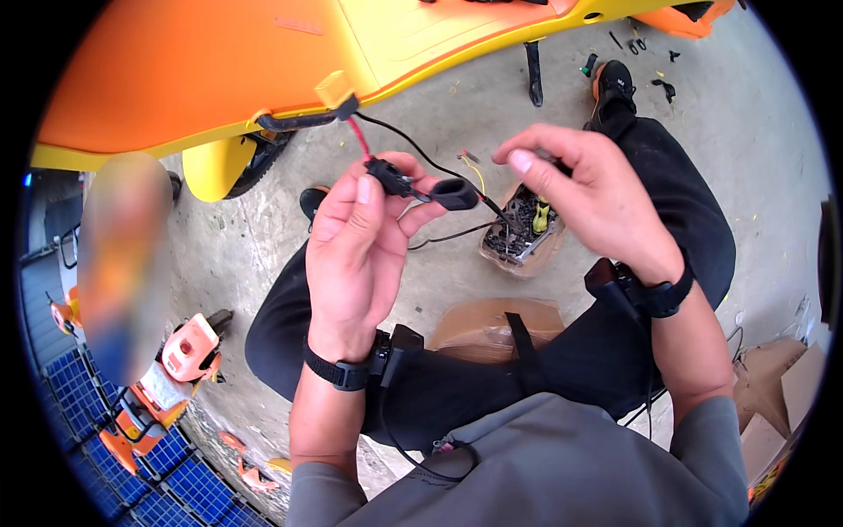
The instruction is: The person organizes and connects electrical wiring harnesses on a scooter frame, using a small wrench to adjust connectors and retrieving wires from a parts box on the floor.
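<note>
L hand [351, 241] in a thumb-and-finger pinch on blk connector [389, 176], w/ red wire [358, 139] running up toward orange-yellow panel [219, 75] and blk cap [454, 195] alongside; R hand [593, 193] half open, nothing visibly held (some fingers hidden), above small-parts box [524, 267] on floor [224, 263].

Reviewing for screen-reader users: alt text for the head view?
Left hand holds a black plastic connector on a red wire beside an orange, yellow-edged panel; right hand hovers near a brown box of small parts.
</note>
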The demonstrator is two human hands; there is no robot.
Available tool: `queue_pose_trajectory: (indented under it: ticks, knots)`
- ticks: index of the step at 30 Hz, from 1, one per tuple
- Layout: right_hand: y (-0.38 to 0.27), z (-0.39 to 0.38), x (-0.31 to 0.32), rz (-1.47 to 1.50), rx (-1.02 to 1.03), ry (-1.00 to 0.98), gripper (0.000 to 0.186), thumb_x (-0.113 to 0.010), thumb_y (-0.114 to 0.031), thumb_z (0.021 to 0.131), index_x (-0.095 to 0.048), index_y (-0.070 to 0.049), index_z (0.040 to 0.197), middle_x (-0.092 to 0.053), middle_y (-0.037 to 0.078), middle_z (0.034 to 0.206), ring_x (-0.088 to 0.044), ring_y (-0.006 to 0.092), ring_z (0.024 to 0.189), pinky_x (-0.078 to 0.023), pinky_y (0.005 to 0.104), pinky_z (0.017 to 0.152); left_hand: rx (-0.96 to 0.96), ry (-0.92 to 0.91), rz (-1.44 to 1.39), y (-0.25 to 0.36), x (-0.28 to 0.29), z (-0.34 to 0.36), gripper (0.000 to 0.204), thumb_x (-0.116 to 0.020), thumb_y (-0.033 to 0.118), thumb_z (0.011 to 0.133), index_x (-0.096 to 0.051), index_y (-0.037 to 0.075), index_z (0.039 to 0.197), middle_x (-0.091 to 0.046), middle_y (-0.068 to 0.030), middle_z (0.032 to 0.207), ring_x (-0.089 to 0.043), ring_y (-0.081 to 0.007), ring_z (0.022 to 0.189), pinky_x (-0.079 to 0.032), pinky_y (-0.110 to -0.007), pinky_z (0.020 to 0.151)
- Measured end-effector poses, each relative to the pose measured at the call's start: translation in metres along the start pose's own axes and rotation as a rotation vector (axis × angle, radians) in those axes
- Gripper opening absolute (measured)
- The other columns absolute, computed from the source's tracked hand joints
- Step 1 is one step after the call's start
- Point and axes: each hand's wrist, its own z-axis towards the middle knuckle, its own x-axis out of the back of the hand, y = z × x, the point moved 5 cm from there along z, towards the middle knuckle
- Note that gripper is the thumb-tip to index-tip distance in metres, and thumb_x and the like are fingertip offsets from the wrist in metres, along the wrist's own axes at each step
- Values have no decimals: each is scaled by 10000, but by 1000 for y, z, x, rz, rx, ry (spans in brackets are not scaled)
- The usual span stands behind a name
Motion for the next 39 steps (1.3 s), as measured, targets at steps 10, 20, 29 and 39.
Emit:
queue_pose_trajectory:
  ticks: [10,20,29,39]
  knots:
    - [5,-6,-24,97,-33,-248,272,-612,-235,899,-654,7,1016,-592,90,669,-533,187,599,-442,337,591,-43,-36,-283,18,11,4,360,-452,246,1010,-495,-49,1213,-560,-135,1142,-590,-219,1016,-530,-356,880]
    - [7,-11,-45,287,-42,-267,181,-632,-174,913,-636,7,913,-454,-8,626,-385,56,622,-363,252,563,-34,98,-80,21,9,6,379,-429,304,1016,-454,10,1254,-540,-142,1164,-570,-247,1026,-487,-347,812]
    - [15,-6,-32,230,-76,-26,202,-664,-172,890,-646,28,912,-498,-3,626,-406,62,593,-367,264,526,-276,124,485,31,-12,-3,620,-631,355,897,-346,24,1337,-450,-141,1257,-550,-235,1053,-516,-367,854]
    - [12,-5,-33,339,-83,-28,195,-684,-149,880,-638,18,970,-577,-2,681,-460,46,625,-393,230,546,-228,163,372,35,-15,-3,522,-556,-1,906,-346,-23,1383,-500,-165,1257,-607,-256,1050,-498,-360,911]
